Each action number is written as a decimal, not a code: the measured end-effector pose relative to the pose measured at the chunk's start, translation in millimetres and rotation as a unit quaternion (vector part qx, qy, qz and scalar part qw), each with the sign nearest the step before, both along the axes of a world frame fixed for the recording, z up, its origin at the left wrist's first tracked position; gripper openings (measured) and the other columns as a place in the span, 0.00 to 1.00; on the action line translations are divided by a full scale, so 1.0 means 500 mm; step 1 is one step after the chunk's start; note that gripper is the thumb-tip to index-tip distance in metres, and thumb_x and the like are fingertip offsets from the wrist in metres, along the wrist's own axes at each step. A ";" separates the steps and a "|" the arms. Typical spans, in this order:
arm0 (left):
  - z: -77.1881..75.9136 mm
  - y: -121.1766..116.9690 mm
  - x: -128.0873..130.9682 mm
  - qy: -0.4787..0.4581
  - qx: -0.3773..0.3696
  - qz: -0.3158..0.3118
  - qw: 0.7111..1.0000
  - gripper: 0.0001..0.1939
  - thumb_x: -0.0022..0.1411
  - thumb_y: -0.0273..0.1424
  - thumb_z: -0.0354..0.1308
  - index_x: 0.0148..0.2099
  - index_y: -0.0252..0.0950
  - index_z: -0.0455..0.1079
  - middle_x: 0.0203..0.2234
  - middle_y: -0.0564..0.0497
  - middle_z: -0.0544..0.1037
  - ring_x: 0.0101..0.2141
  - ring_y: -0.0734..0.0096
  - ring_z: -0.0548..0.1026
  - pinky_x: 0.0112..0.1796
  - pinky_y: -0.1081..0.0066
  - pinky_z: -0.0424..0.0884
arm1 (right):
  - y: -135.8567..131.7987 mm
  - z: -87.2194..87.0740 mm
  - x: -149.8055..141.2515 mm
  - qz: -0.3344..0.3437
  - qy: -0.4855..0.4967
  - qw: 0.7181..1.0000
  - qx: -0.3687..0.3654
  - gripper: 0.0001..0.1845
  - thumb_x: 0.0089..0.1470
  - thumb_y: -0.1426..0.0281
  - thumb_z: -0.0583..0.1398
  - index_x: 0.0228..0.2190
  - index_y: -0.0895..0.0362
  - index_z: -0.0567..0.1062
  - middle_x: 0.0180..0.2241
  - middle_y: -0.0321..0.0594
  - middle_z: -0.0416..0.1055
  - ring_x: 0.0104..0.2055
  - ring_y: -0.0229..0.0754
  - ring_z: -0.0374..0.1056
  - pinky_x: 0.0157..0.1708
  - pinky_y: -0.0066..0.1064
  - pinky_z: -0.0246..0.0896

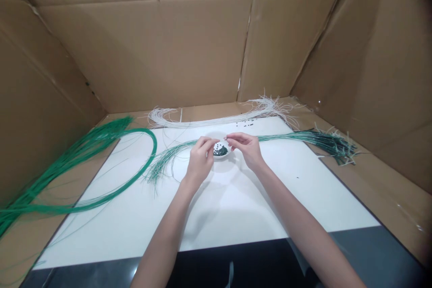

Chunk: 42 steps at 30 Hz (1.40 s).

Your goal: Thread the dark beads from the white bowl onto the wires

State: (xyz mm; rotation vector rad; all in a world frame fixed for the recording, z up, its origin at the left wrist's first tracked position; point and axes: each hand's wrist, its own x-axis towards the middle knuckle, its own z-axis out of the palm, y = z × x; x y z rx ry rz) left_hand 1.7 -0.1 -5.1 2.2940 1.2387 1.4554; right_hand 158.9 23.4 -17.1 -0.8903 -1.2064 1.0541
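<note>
Above a small white bowl [227, 155], my left hand [201, 155] and my right hand [248, 147] face each other with their fingertips pinched. A thin pale line seems to run between the fingertips, too fine to make out for certain. Small dark beads [221, 151] lie heaped in the bowl. Behind the hands stretches a bundle of thin green strands [280, 137], its frayed pale ends [160, 166] to the left. On the right the bundle ends in a dark, pale-tipped tuft [332, 145]. Both hands hide part of the bowl's rim.
A looped bundle of bright green strands [153, 148] spreads over the left side. White strands [202, 123] lie along the back, with several loose dark beads [249, 122] in front. Cardboard walls [202, 49] enclose the white work surface [236, 216] at back and sides.
</note>
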 end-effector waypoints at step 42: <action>0.008 -0.009 -0.001 -0.045 0.041 0.010 0.998 0.11 0.58 0.22 0.48 0.39 0.36 0.69 0.31 0.50 0.71 0.33 0.76 0.69 0.36 0.76 0.66 | 0.003 -0.005 -0.004 0.059 0.105 0.990 -0.071 0.09 0.33 0.70 0.66 0.24 0.55 0.78 0.26 0.37 0.74 0.24 0.32 0.64 0.21 0.25 0.60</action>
